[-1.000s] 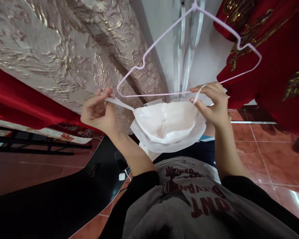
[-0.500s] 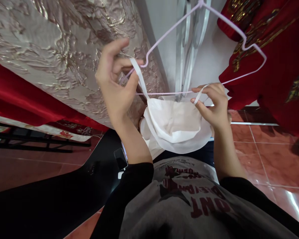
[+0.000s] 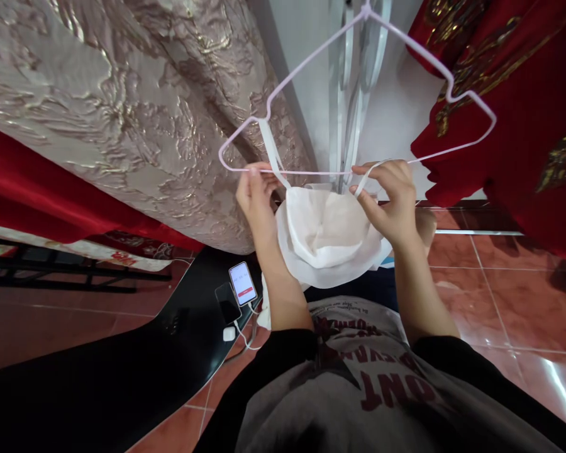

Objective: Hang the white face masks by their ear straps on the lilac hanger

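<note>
The white garment (image 3: 327,233) is between the two hands, just below the lower bar of the pink hanger (image 3: 316,172). The left hand (image 3: 259,192) is half closed, its thumb and fingertips at this bar; the fingers are partly hidden, so I cannot tell whether they grip it or only touch it. The right hand (image 3: 389,198) is curled, with a small gap between the tips of thumb and forefinger. It has hold of the right strap (image 3: 368,176), which loops over the forefinger and comes down to the thumb.

With the garment as the centre of the clock, its strap side points to twelve and its rounded, layered edge to six. Its long axis appears to lie from nine to three, though the steep view makes this less certain. At eleven o'clock, the left strap (image 3: 268,141) hangs in the notch of the hanger. The hanger's peak points to twelve, and its long axis runs almost from nine to three, the three o'clock end a little higher.

Farther out, beige textured fabric (image 3: 122,94) is at ten, red cloth (image 3: 514,145) at two, and a lit phone (image 3: 243,283) on a black bench (image 3: 160,358) at eight.
</note>
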### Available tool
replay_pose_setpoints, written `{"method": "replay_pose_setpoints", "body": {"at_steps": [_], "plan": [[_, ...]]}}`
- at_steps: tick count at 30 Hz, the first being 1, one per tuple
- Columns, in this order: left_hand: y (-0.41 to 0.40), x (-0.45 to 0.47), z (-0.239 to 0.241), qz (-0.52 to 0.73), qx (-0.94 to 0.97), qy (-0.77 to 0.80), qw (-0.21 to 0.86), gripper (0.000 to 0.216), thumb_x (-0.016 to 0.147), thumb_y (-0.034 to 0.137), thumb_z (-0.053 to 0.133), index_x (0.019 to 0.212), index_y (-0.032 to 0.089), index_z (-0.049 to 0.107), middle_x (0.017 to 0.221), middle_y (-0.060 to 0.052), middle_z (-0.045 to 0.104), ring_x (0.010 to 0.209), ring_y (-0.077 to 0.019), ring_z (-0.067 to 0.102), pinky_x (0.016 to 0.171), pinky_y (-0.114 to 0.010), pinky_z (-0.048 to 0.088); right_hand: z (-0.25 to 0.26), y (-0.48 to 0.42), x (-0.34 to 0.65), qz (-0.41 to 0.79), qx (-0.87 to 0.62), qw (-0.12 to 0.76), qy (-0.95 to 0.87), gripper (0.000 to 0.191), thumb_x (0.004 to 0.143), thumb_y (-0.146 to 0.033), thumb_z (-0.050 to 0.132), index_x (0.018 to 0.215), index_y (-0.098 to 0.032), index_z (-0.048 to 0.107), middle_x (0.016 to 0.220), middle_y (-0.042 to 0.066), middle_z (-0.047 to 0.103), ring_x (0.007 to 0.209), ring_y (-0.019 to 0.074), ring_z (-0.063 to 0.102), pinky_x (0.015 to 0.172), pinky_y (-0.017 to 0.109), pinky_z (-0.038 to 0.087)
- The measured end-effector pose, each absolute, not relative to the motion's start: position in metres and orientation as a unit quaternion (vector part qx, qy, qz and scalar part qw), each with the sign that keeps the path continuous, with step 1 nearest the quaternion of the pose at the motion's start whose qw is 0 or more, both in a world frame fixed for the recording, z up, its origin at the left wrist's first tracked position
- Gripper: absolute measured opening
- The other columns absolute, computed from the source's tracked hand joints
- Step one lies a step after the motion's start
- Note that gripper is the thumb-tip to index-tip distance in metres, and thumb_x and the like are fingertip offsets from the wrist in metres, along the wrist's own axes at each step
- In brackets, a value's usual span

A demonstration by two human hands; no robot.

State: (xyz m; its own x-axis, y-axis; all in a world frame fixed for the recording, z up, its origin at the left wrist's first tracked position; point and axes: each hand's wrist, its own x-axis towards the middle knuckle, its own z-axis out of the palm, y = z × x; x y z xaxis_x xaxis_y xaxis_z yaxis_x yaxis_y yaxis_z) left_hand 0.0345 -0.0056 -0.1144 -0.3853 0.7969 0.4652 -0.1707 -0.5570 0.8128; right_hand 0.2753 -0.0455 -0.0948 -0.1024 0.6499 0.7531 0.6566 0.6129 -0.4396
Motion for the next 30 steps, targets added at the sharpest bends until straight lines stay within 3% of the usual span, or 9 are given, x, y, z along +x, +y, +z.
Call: {"method": "replay_pose_setpoints", "body": {"at_steps": [4, 9, 11, 13, 17, 22, 26, 28, 30], "plan": [[-0.016, 0.059, -0.109, 0.788, 0.454, 0.290, 0.300, 0.032, 0.104, 0.053, 0.063, 0.089, 0.025, 0.065, 0.082, -0.001, 0.073, 0.083, -0.0189, 0.073, 0.082, -0.032, 0.057, -0.097, -0.045, 0.277, -0.017, -0.427, 0.524, -0.737, 0.028, 0.098, -0.047, 0.066, 0.119, -0.031, 0.075, 0.113, 0.004, 0.079, 0.110, 0.0261, 0.073, 0.103, 0.054, 0.057], [-0.011, 0.052, -0.112, 0.783, 0.468, 0.309, 0.269, 0.036, 0.104, 0.057, 0.060, 0.089, 0.024, 0.063, 0.078, -0.001, 0.072, 0.083, -0.0200, 0.075, 0.086, -0.034, 0.059, -0.106, -0.021, 0.323, -0.127, -0.396, 0.778, -0.471, 0.027, 0.097, -0.043, 0.070, 0.106, -0.020, 0.081, 0.091, 0.009, 0.079, 0.082, 0.0261, 0.077, 0.077, 0.047, 0.060], [-0.009, 0.049, -0.114, 0.773, 0.468, 0.339, 0.262, 0.044, 0.103, 0.065, 0.057, 0.087, 0.024, 0.061, 0.078, -0.002, 0.070, 0.091, -0.0220, 0.076, 0.089, -0.036, 0.060, -0.103, -0.012, 0.347, -0.143, -0.374, 0.814, -0.420, 0.028, 0.091, -0.047, 0.076, 0.095, -0.021, 0.084, 0.083, 0.005, 0.079, 0.072, 0.0239, 0.075, 0.071, 0.046, 0.056], [-0.010, 0.048, -0.113, 0.763, 0.471, 0.357, 0.263, 0.049, 0.101, 0.071, 0.056, 0.087, 0.024, 0.060, 0.080, -0.002, 0.068, 0.096, -0.0238, 0.077, 0.090, -0.038, 0.062, -0.093, -0.007, 0.365, -0.142, -0.359, 0.814, -0.434, 0.028, 0.087, -0.051, 0.078, 0.093, -0.025, 0.086, 0.083, 0.002, 0.079, 0.074, 0.0229, 0.074, 0.072, 0.045, 0.055], [-0.016, 0.047, -0.107, 0.767, 0.479, 0.318, 0.283, 0.042, 0.100, 0.065, 0.062, 0.088, 0.024, 0.063, 0.082, -0.003, 0.064, 0.089, -0.0226, 0.077, 0.085, -0.036, 0.064, -0.062, -0.009, 0.371, -0.099, -0.385, 0.760, -0.514, 0.024, 0.090, -0.046, 0.077, 0.094, -0.025, 0.088, 0.090, 0.003, 0.081, 0.089, 0.0240, 0.075, 0.082, 0.043, 0.055], [-0.016, 0.044, -0.106, 0.763, 0.476, 0.341, 0.273, 0.048, 0.099, 0.071, 0.058, 0.089, 0.025, 0.061, 0.086, -0.003, 0.063, 0.087, -0.0213, 0.075, 0.080, -0.034, 0.064, -0.033, -0.008, 0.355, 0.001, -0.414, 0.659, -0.628, 0.019, 0.088, -0.034, 0.080, 0.097, -0.018, 0.086, 0.089, 0.010, 0.080, 0.082, 0.0219, 0.074, 0.073, 0.037, 0.055], [-0.013, 0.044, -0.109, 0.767, 0.464, 0.353, 0.270, 0.049, 0.098, 0.073, 0.059, 0.089, 0.024, 0.058, 0.087, -0.002, 0.064, 0.080, -0.0194, 0.074, 0.073, -0.032, 0.063, -0.028, -0.006, 0.342, -0.040, -0.454, 0.591, -0.666, 0.010, 0.081, -0.021, 0.083, 0.090, -0.018, 0.079, 0.084, 0.008, 0.074, 0.081, 0.0234, 0.071, 0.076, 0.041, 0.054], [-0.015, 0.046, -0.108, 0.768, 0.458, 0.349, 0.281, 0.047, 0.100, 0.070, 0.058, 0.088, 0.025, 0.058, 0.084, -0.003, 0.067, 0.079, -0.0191, 0.074, 0.072, -0.031, 0.062, -0.035, -0.008, 0.333, -0.121, -0.439, 0.613, -0.645, 0.016, 0.085, -0.033, 0.082, 0.095, -0.020, 0.077, 0.090, 0.009, 0.071, 0.091, 0.0272, 0.070, 0.083, 0.046, 0.055], [-0.018, 0.050, -0.106, 0.762, 0.456, 0.358, 0.290, 0.046, 0.102, 0.068, 0.056, 0.087, 0.025, 0.057, 0.083, -0.003, 0.070, 0.080, -0.0190, 0.074, 0.073, -0.030, 0.061, -0.045, -0.010, 0.321, -0.205, -0.371, 0.696, -0.579, 0.032, 0.091, -0.055, 0.073, 0.098, -0.023, 0.074, 0.094, 0.009, 0.066, 0.096, 0.0281, 0.068, 0.086, 0.049, 0.055]]}}
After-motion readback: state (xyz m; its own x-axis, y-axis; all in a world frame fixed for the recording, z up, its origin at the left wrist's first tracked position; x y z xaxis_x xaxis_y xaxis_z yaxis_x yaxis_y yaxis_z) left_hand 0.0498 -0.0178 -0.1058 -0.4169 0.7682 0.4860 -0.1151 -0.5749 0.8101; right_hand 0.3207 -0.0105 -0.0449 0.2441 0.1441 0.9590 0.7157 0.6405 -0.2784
